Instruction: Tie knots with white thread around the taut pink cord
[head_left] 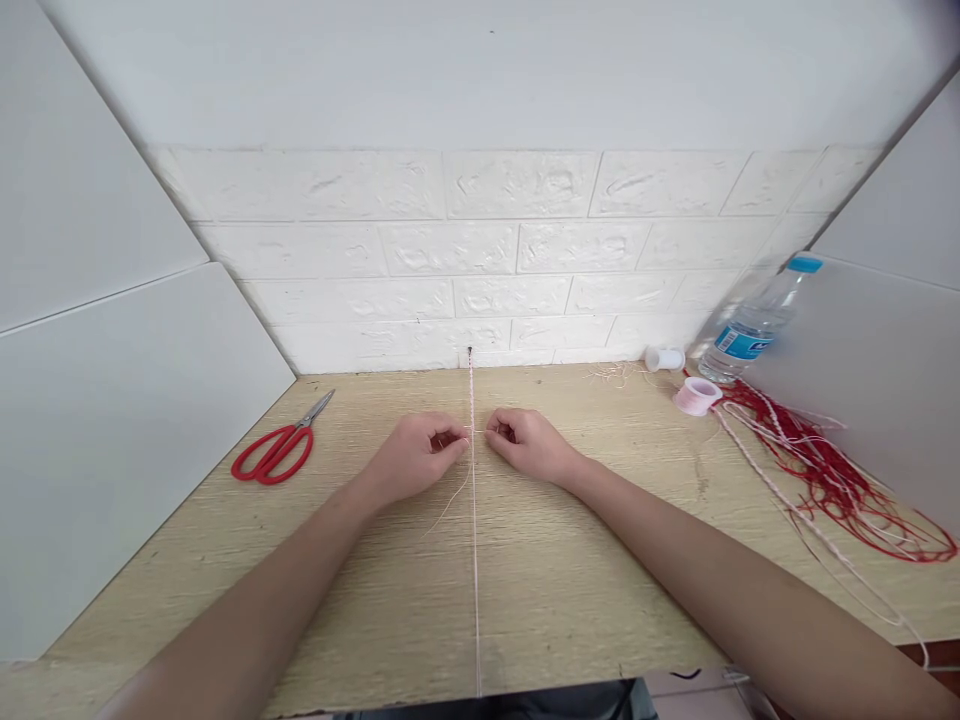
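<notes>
A pale pink cord (475, 560) runs from a fixing point at the foot of the brick wall straight toward me, its far part braided. Close to the end of the braid, my left hand (421, 452) pinches a thin thread on the cord's left side. Opposite it, my right hand (529, 442) has thumb and forefinger closed on the thread, which crosses the cord between both hands. A loose thread end (448, 507) trails down below my left fingers onto the wooden table (375, 600).
Red-handled scissors (276, 450) lie at the left. On the right are a white spool (664, 358), a pink thread spool (697, 396), a water bottle (757, 325) and a heap of red cords (832, 475). White panels (112, 440) flank the table.
</notes>
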